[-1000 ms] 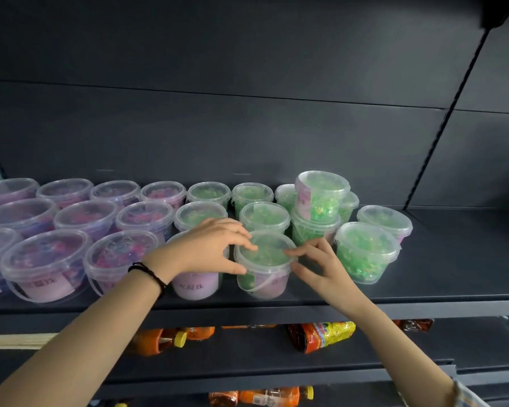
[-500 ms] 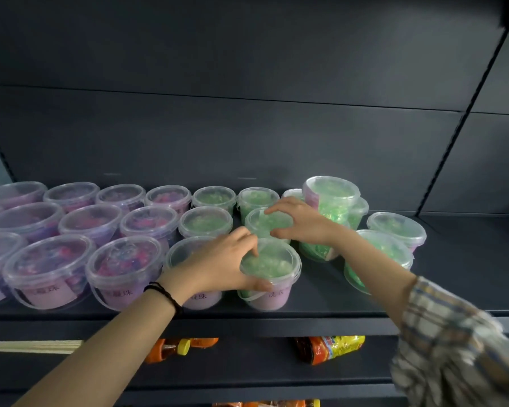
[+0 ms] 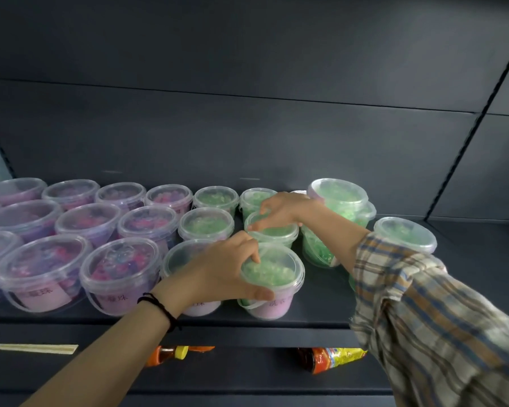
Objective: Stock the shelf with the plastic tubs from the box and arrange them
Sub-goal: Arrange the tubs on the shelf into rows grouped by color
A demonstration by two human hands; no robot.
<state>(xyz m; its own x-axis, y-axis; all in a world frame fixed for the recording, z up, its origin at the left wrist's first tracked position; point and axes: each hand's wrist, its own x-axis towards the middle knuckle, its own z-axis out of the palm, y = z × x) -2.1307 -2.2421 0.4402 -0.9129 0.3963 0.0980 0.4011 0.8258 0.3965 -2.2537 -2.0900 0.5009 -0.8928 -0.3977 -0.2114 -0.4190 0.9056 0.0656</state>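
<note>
Green beads fill the front tub (image 3: pixel 276 271), a round clear plastic pot with a snap lid and a pink label low on its wall. It stands upright at the front edge of the shelf (image 3: pixel 467 274). Our left hand (image 3: pixel 227 268) grips it, thumb across the front wall under the rim and fingers curled over the lid's left edge.

Directly behind it, touching or nearly so, sits the second-row tub (image 3: pixel 274 235), also green. Our right hand (image 3: pixel 282 210) reaches over from the right and holds it with fingers curled down around the lid rim. The two pots form a line running front to back, so we judge the next nudge should square this column against the green ones to its left. Being round, the tubs have no long axis to align.

To the right, a stacked tub (image 3: pixel 340 195) rides on another, and a lone tub (image 3: pixel 404 235) stands apart. Purple tubs (image 3: pixel 41 271) fill the rows to the left.
</note>
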